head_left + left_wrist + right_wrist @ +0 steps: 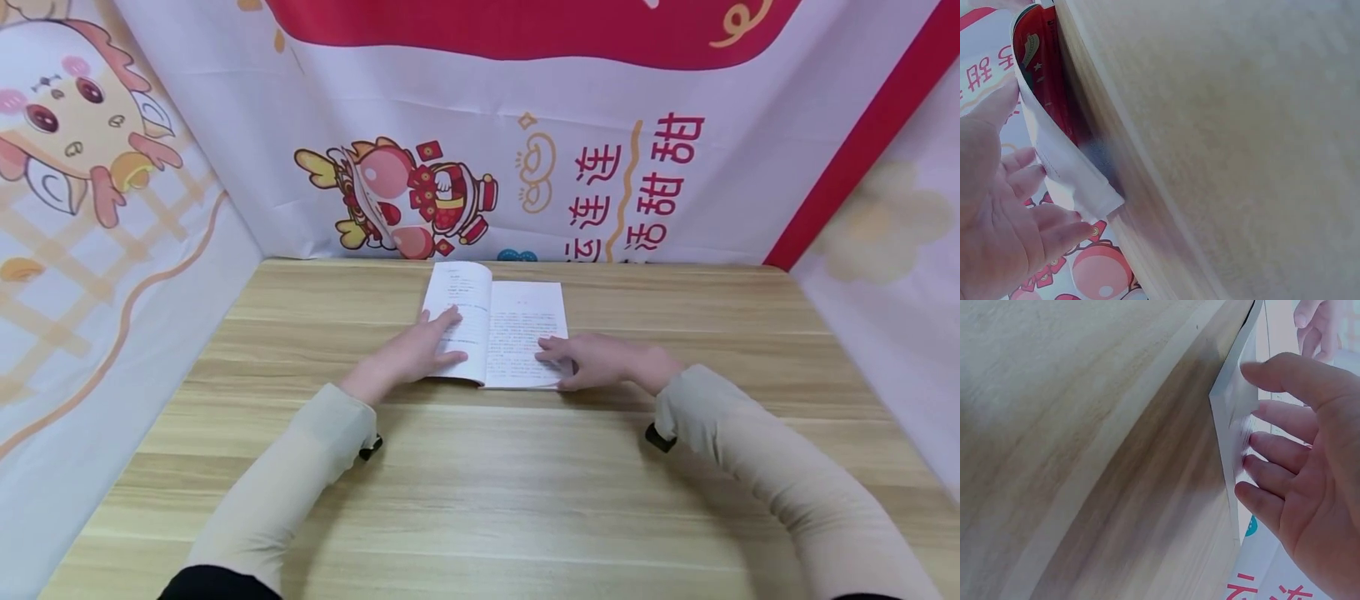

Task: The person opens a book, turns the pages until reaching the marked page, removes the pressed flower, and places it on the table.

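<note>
Fingers point(448, 319) of left hand point(420, 350) lay straight, pressing left page of open white printed paperback book point(495, 333), right hand point(592, 360) flat on right page, book near far edge of light wooden table point(480, 492), bare wood along near edge.

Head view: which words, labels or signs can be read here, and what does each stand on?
"连连", red characters on the printed cloth backdrop.
"甜甜", red characters further right on the same backdrop.
"运" and "活", partly cut off by the light wooden table.
Open white paperback book, pressed flat by the left hand and right hand: printed lines too small to read.
</note>
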Tool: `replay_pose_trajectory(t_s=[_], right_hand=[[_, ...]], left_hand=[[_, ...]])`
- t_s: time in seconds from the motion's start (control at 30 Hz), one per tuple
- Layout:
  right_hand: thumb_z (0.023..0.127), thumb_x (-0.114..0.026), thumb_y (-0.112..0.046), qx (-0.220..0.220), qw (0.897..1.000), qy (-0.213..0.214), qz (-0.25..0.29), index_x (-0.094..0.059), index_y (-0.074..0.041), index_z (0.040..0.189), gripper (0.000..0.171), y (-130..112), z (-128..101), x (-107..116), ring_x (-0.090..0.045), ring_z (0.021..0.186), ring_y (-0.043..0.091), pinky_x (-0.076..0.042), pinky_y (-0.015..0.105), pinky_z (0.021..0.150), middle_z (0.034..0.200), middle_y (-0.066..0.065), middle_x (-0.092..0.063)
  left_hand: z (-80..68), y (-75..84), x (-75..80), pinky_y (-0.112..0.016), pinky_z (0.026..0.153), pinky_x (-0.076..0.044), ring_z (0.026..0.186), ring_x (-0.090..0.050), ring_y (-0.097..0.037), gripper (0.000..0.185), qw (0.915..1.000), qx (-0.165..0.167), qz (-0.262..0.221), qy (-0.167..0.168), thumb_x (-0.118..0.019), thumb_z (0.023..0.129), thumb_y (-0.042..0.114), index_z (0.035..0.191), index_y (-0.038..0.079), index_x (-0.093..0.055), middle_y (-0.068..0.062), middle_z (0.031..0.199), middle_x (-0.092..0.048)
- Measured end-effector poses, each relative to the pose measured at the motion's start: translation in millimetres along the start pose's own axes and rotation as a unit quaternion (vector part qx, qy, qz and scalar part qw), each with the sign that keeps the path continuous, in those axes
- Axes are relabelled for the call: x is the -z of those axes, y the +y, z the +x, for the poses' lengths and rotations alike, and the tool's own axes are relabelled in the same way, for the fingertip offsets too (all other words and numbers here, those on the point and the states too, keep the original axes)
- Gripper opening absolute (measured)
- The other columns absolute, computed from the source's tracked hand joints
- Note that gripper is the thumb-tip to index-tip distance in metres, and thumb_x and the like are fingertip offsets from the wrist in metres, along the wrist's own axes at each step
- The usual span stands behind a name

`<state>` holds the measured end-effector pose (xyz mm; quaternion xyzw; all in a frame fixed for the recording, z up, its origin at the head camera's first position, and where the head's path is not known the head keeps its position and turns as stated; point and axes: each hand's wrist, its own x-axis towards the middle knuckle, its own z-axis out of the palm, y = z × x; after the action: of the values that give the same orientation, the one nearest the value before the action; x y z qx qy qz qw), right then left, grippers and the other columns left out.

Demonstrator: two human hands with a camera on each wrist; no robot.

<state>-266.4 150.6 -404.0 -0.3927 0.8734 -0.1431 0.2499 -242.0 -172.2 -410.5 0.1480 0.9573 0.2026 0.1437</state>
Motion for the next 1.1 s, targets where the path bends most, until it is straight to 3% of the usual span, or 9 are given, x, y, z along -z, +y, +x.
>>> replay_pose_trajectory(t_s=[0.23,0.4,0.47,0.53,0.6,0.63,0.77,0.9,1.1], right_hand=[[0.097,-0.067,-0.013,-0.008,1.0,-0.002,0.001,-0.043,-0.015,0.157,0.065,3,1,-2,-0.037,0.144,0.016,-0.036,0.041,0.115,0.166,0.003,-0.027],[0.097,-0.066,-0.008,0.003,1.0,0.014,-0.005,-0.047,-0.015,0.155,0.061,6,1,-4,-0.051,0.121,0.017,-0.044,0.036,0.094,0.165,0.005,-0.03],[0.097,-0.065,-0.007,0.006,1.0,0.021,-0.004,-0.049,-0.015,0.154,0.059,7,1,-5,-0.051,0.13,0.018,-0.045,0.036,0.095,0.165,0.005,-0.031],[0.098,-0.063,-0.005,0.003,1.0,0.029,0.0,-0.051,-0.016,0.152,0.057,7,0,-6,-0.045,0.141,0.022,-0.045,0.038,0.105,0.164,0.002,-0.032],[0.098,-0.062,-0.002,0.001,0.999,0.038,0.003,-0.053,-0.016,0.151,0.055,7,0,-6,-0.03,0.15,0.022,-0.036,0.041,0.116,0.162,0.001,-0.035],[0.098,-0.062,-0.001,0.003,0.999,0.043,0.002,-0.054,-0.016,0.15,0.054,7,1,-6,-0.029,0.15,0.023,-0.033,0.043,0.118,0.162,0.001,-0.036],[0.098,-0.062,0.003,0.006,0.998,0.066,-0.009,-0.059,-0.015,0.146,0.05,7,1,-7,-0.036,0.147,0.025,-0.032,0.045,0.118,0.158,0.001,-0.043],[0.098,-0.064,0.004,0.029,0.995,0.096,-0.027,-0.067,-0.009,0.136,0.041,8,4,-6,-0.048,0.14,0.027,-0.04,0.045,0.113,0.149,0.005,-0.054],[0.094,-0.072,0.001,0.071,0.981,0.168,-0.062,-0.078,-0.003,0.113,0.021,11,11,-5,-0.068,0.117,0.03,-0.055,0.042,0.098,0.121,0.012,-0.073]], left_hand=[[0.0,-1.7,1.2,-0.063,0.121,-0.01,0.152,-0.003,-0.05,0.072,0.998,-0.046,0.033,-0.029,-0.055,0.104,0.048,0.165,0.028,-0.023,-0.01,0.171,-0.007],[0.1,-0.3,1.6,-0.063,0.121,-0.011,0.151,-0.001,-0.052,0.074,0.9976,-0.044,0.039,-0.037,-0.055,0.104,0.051,0.165,0.026,-0.022,-0.011,0.171,-0.005],[0.3,0.1,1.5,-0.063,0.121,-0.011,0.151,-0.001,-0.051,0.074,0.9977,-0.043,0.038,-0.036,-0.056,0.103,0.051,0.165,0.026,-0.022,-0.011,0.171,-0.005],[0.7,-0.3,1.1,-0.063,0.121,-0.011,0.152,-0.001,-0.051,0.075,0.9978,-0.043,0.036,-0.036,-0.056,0.103,0.051,0.165,0.026,-0.023,-0.01,0.171,-0.004],[1.8,-1.6,0.1,-0.062,0.121,-0.011,0.152,-0.001,-0.05,0.075,0.9978,-0.044,0.034,-0.036,-0.056,0.103,0.051,0.165,0.027,-0.023,-0.01,0.171,-0.005],[2.1,-2.5,-0.3,-0.062,0.121,-0.011,0.152,-0.002,-0.05,0.075,0.9979,-0.044,0.033,-0.036,-0.057,0.103,0.052,0.165,0.027,-0.023,-0.01,0.172,-0.005],[2.7,-4.3,-1.1,-0.062,0.121,-0.012,0.153,-0.002,-0.049,0.076,0.9981,-0.042,0.026,-0.037,-0.057,0.102,0.053,0.165,0.029,-0.023,-0.008,0.172,-0.004],[2.4,-3.9,-0.6,-0.062,0.121,-0.012,0.153,-0.002,-0.048,0.076,0.9983,-0.038,0.022,-0.038,-0.057,0.101,0.054,0.165,0.03,-0.023,-0.007,0.172,-0.004],[2.8,-3.2,-0.3,-0.062,0.121,-0.012,0.153,-0.001,-0.048,0.076,0.9984,-0.035,0.02,-0.04,-0.058,0.102,0.052,0.165,0.029,-0.023,-0.007,0.172,-0.004]])
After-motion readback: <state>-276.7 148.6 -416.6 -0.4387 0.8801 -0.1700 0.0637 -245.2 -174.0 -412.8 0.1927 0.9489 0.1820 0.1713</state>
